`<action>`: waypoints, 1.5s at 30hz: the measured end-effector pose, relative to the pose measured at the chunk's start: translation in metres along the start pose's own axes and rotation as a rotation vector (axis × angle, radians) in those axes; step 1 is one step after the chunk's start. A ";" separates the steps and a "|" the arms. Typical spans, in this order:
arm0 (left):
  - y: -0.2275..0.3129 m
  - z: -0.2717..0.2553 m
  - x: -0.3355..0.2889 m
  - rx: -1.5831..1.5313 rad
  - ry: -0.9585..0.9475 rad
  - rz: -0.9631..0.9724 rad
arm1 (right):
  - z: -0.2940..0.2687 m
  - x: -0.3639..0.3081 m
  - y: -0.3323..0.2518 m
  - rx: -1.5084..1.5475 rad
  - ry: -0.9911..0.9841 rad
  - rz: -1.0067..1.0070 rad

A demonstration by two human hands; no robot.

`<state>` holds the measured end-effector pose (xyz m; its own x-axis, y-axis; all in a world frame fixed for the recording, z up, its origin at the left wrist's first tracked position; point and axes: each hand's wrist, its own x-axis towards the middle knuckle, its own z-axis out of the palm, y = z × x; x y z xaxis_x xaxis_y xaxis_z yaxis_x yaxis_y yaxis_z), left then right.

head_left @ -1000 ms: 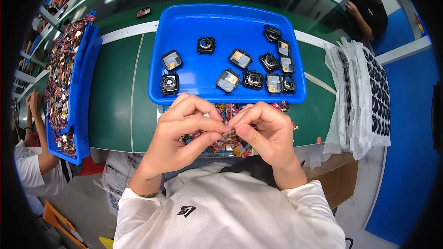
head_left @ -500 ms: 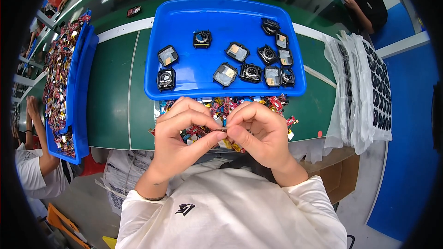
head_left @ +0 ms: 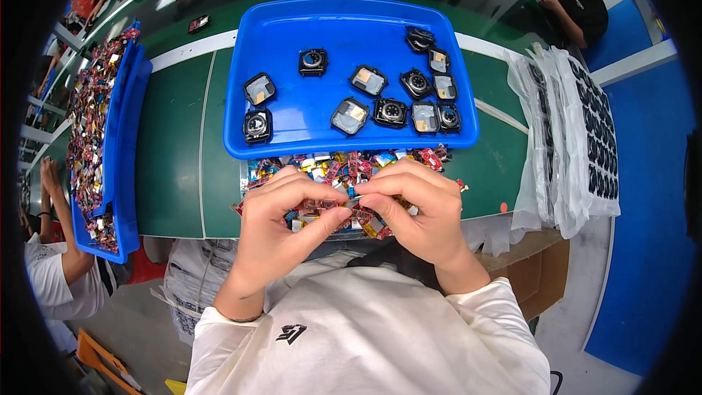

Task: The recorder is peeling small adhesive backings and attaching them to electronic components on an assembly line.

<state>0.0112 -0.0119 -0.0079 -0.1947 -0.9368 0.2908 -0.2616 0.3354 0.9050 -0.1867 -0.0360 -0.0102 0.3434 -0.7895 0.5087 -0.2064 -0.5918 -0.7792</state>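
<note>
Thumb and forefinger of my left hand [head_left: 284, 212] pinch one side of a small thin part with a blue bit [head_left: 352, 192]. At its other side my right hand [head_left: 418, 211] pinches with thumb and forefinger. The part is mostly covered by the fingertips, so its exact kind cannot be made out. Under both hands lies a heap of small red, yellow, blue and silver electronic parts [head_left: 322, 168]. Just beyond stands a blue tray [head_left: 274, 36], holding several black smartwatch bodies [head_left: 390, 112], some with round sensor backs up, others showing pale inner faces.
On the left, a long blue bin [head_left: 128, 168] is heaped with similar small parts. Plastic-wrapped trays of black pieces [head_left: 585, 139] stand at the right. A cardboard box [head_left: 537, 271] sits below the table [head_left: 172, 153]. Other people [head_left: 578, 4] work nearby.
My fingers have shifted slightly on the small part, and a blue bit now shows between them. My right hand has turned a little, its fingers lying flatter. The whole view has shifted slightly.
</note>
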 end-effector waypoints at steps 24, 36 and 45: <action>-0.016 0.005 -0.010 -0.355 0.091 -0.018 | -0.028 0.044 0.024 -0.681 -0.097 -0.064; -0.018 0.008 -0.004 -0.389 0.101 0.017 | -0.029 0.031 0.016 0.040 -0.192 0.451; -0.003 0.010 0.016 -0.205 0.150 -0.042 | -0.005 0.014 -0.005 0.350 -0.083 0.484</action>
<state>-0.0009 -0.0274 -0.0094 -0.0413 -0.9589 0.2809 -0.0661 0.2831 0.9568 -0.1850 -0.0450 0.0024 0.3585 -0.9324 0.0466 -0.0480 -0.0683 -0.9965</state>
